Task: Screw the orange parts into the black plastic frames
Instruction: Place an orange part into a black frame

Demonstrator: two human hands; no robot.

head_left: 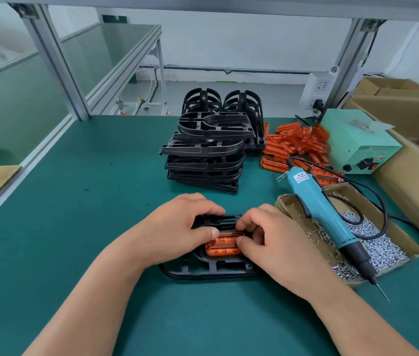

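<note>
1. Hands, head view: the left hand (177,227) had its fingers curled over the far bar of the frame (211,272), with its thumb down on the part (225,246). The right hand (267,240) pinched the part's right end between thumb and bent fingers.
2. The orange part sat in the middle of the frame, which lay flat on the mat (74,201) just before the person. Whether it was fully seated could not be told, as the fingers hid its ends.
3. Risks, as a judgement: no screw showed in the part, so it was probably loose. If one hand let go to reach the driver (324,214), the part could tip or slide out of its seat. A screw driven with the holes out of line could go in crooked or crack the plastic.
4. The driver rested slantwise across the box (342,187) of screws (380,242), its tip hanging past the box's near edge. A careless grab could knock it off or scatter screws.
5. Surface: a green mat carried a stack (206,155) of black frames, a pile (298,142) of orange parts and a pale green supply (357,145).
6. Room: aluminium posts (56,62), white walls, a socket (316,91) and cartons (409,160) at right.
</note>
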